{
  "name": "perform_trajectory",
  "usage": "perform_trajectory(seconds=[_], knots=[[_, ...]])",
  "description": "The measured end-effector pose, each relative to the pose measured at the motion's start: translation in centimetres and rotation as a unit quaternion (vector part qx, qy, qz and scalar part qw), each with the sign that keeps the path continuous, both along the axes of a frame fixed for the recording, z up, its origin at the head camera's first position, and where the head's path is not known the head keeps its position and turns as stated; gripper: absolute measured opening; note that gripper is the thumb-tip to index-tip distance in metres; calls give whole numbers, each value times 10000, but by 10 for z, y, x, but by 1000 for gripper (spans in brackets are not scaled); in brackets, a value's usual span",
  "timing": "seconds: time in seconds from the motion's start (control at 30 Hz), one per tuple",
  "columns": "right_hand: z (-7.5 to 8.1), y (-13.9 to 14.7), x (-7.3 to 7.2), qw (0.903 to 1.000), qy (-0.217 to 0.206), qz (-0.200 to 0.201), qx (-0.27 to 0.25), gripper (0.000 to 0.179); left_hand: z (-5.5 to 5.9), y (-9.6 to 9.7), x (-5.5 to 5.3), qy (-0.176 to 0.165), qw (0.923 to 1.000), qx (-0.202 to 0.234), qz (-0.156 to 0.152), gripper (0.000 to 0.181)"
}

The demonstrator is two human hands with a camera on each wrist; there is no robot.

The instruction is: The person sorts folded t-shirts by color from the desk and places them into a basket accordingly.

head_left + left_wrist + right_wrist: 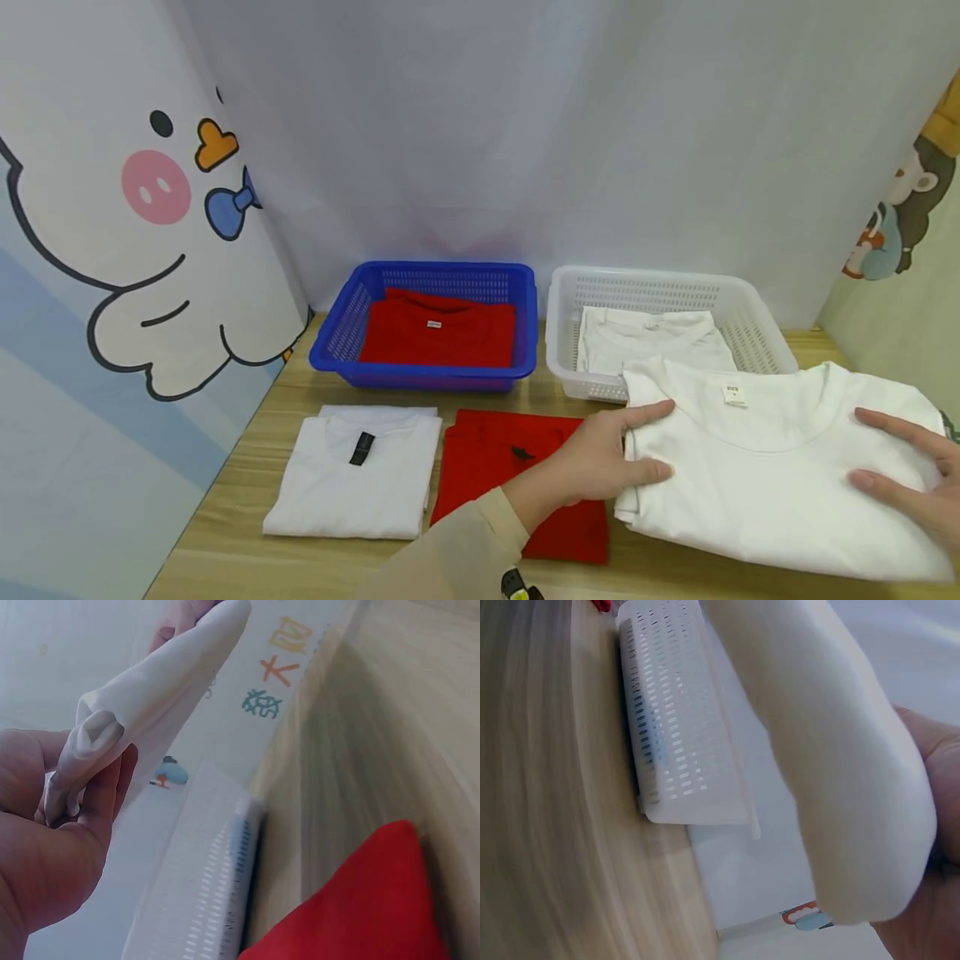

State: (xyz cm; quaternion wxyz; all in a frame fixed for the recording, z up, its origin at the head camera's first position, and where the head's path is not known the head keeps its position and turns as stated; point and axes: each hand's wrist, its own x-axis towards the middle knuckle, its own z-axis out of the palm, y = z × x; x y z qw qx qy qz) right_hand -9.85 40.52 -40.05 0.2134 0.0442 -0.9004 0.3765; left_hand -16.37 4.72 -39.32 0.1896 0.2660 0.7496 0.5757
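A folded white T-shirt (pixel 772 475) is held up off the table between my two hands, in front of the white basket (pixel 558 333). My left hand (pixel 600 454) grips its left edge, thumb and fingers on opposite faces; the left wrist view shows the folded layers of the shirt (pixel 150 705) between them. The right edge is gripped by my right hand (pixel 918 475), partly cut off by the head view's border. In the right wrist view the shirt's rounded fold (pixel 840 772) covers much of that hand. Another white T-shirt (pixel 652 342) lies inside the white basket.
Left of the white basket stands a blue basket (pixel 427 379) with a folded red T-shirt (pixel 442 333) in it. On the wooden table (pixel 225 533) lie a folded white T-shirt with a black label (pixel 352 492) and a red one (pixel 487 467), partly behind my left arm. A curtain hangs behind.
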Motion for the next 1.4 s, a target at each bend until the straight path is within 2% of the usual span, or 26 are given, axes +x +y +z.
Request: perform_trajectory(seconds=[0.13,0.3,0.43,0.57,0.67,0.83,1.03,1.23,1.4], knots=[[16,-5,-11,9998,-182,46,46,73,15,-8,-13,105,9999,48,-80,69],[35,-12,-28,9977,-638,-130,208,73,31,-18,-32,361,9993,-106,-17,69],[46,-19,-47,9942,-995,-122,392,73,41,-21,-50,71,9999,-4,110,68],[54,-25,-72,9922,-1193,-19,366,73,47,-21,-73,-211,9983,92,526,68],[57,-29,-92,9907,-1347,3,206,74,49,-16,-92,-186,9953,80,952,68],[62,-31,-122,9876,-1567,30,0,77,46,-6,-121,58,9897,75,1428,65],[63,-34,-149,9847,-1723,36,-264,83,34,5,-148,199,9849,347,1687,66],[51,-33,-176,9831,-1773,53,-447,89,22,17,-164,122,9779,541,2016,64],[31,-35,-192,9805,-1869,143,-590,90,8,25,-171,179,9722,40,2335,63]])
